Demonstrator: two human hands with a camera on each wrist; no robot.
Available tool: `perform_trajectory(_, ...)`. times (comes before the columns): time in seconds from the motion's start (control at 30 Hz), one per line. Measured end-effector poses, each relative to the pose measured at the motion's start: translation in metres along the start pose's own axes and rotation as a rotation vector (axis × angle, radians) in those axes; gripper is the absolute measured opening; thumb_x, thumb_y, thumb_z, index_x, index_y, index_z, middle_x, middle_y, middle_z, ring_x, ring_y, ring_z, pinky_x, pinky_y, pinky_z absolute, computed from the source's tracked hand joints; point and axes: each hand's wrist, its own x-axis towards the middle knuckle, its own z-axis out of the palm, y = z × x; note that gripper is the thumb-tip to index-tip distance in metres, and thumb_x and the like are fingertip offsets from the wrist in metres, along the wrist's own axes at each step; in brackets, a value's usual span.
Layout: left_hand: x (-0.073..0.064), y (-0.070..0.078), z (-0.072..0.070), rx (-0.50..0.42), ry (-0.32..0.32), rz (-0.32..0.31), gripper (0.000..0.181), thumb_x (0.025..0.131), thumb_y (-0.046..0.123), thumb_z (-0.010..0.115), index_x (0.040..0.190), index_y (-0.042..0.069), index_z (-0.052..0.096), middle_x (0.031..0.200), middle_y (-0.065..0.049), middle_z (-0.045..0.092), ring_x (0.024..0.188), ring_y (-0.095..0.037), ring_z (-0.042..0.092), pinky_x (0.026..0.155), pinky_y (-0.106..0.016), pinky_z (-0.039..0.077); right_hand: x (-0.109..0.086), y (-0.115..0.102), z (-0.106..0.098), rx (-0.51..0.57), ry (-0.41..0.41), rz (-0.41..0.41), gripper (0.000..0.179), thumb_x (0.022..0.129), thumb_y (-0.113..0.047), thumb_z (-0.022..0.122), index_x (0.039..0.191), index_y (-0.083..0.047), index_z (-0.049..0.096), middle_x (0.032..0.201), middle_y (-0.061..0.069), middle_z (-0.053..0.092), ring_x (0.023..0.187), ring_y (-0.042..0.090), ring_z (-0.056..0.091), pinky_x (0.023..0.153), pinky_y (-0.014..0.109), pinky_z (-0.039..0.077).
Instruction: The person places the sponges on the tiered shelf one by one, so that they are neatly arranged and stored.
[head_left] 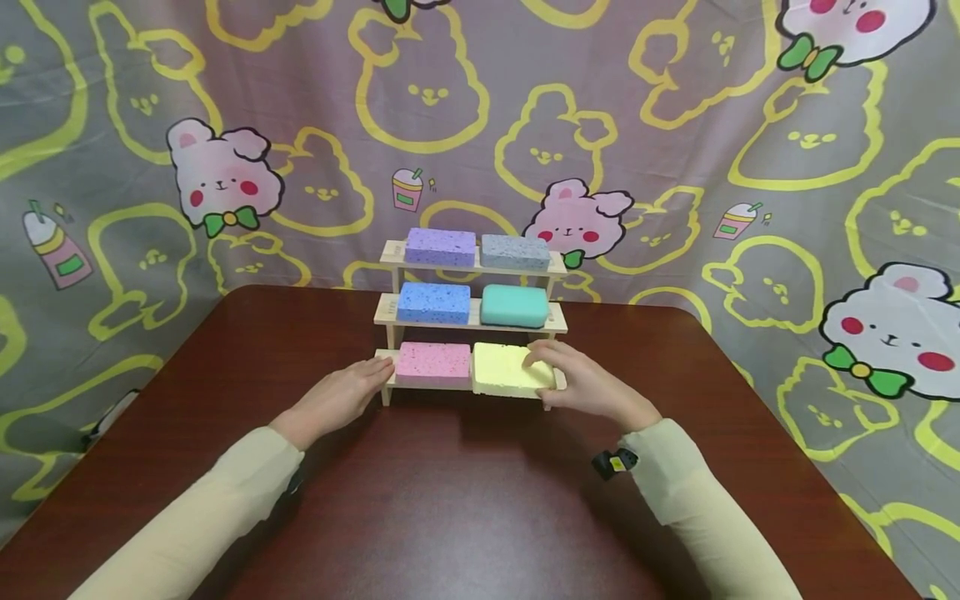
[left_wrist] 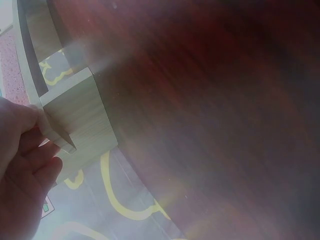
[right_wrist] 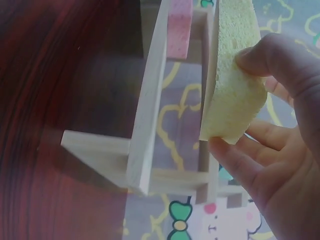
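A three-step wooden rack (head_left: 386, 310) stands on the table and carries block-shaped sponges. My right hand (head_left: 588, 379) grips a yellow sponge (head_left: 510, 368) by its right end, at the right of the bottom step. In the right wrist view the thumb lies on one face of that sponge and the fingers are round its edge; it sits tilted just off the step. With fingers on both sides of the board, my left hand (head_left: 341, 396) pinches the left end of the bottom step (left_wrist: 62, 137). Close by that hand lies a pink sponge (head_left: 433, 363).
On the middle step are a blue sponge (head_left: 434, 303) and a teal sponge (head_left: 513, 306). Up on the top step sit a purple sponge (head_left: 440, 247) and a grey sponge (head_left: 515, 252). The dark brown table (head_left: 480, 508) meets a patterned curtain (head_left: 450, 175) behind.
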Motion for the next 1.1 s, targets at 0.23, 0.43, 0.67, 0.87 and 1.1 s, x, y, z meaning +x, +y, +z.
perform_trajectory(0.23, 0.0, -0.001, 0.0, -0.009, -0.014, -0.013, 0.043, 0.083, -0.002, 0.063, 0.125, -0.006, 0.053, 0.125, -0.022, 0.053, 0.115, -0.035, 0.05, 0.092, -0.047, 0.043, 0.001, 0.013, 0.0, -0.011, 0.004, 0.013, 0.035, 0.078, -0.004, 0.068, 0.109, -0.015, 0.056, 0.128, 0.009, 0.047, 0.117, 0.026, 0.042, 0.09, 0.043, 0.043)
perform_trajectory(0.43, -0.001, -0.001, 0.001, -0.019, -0.016, -0.019, 0.043, 0.084, -0.002, 0.062, 0.125, -0.006, 0.053, 0.126, -0.022, 0.052, 0.115, -0.036, 0.05, 0.092, -0.048, 0.042, 0.003, 0.022, 0.003, -0.008, -0.008, 0.041, 0.036, 0.078, -0.004, 0.068, 0.11, -0.015, 0.056, 0.129, 0.011, 0.047, 0.118, 0.028, 0.041, 0.09, 0.044, 0.041)
perform_trajectory(0.67, 0.0, 0.0, 0.0, -0.022, -0.022, -0.03, 0.043, 0.084, -0.002, 0.063, 0.126, -0.005, 0.053, 0.126, -0.021, 0.052, 0.115, -0.035, 0.05, 0.093, -0.047, 0.042, 0.006, 0.028, 0.007, -0.003, -0.037, 0.066, 0.035, 0.08, -0.006, 0.067, 0.111, -0.015, 0.057, 0.129, 0.01, 0.047, 0.118, 0.026, 0.04, 0.092, 0.044, 0.04)
perform_trajectory(0.87, 0.0, 0.002, -0.001, -0.024, -0.038, -0.048, 0.042, 0.086, 0.0, 0.061, 0.126, -0.005, 0.053, 0.126, -0.021, 0.052, 0.116, -0.034, 0.049, 0.093, -0.047, 0.041, 0.008, 0.033, 0.008, 0.0, -0.044, 0.062, 0.035, 0.08, -0.004, 0.067, 0.112, -0.013, 0.057, 0.129, 0.012, 0.046, 0.122, 0.029, 0.038, 0.096, 0.048, 0.037)
perform_trajectory(1.1, 0.001, 0.002, -0.001, -0.024, -0.023, -0.037, 0.041, 0.085, -0.001, 0.061, 0.125, -0.005, 0.054, 0.125, -0.021, 0.053, 0.115, -0.035, 0.05, 0.093, -0.047, 0.042, 0.008, 0.035, 0.009, -0.007, -0.065, 0.078, 0.035, 0.081, -0.006, 0.065, 0.115, -0.012, 0.059, 0.135, 0.016, 0.043, 0.126, 0.031, 0.036, 0.096, 0.048, 0.037)
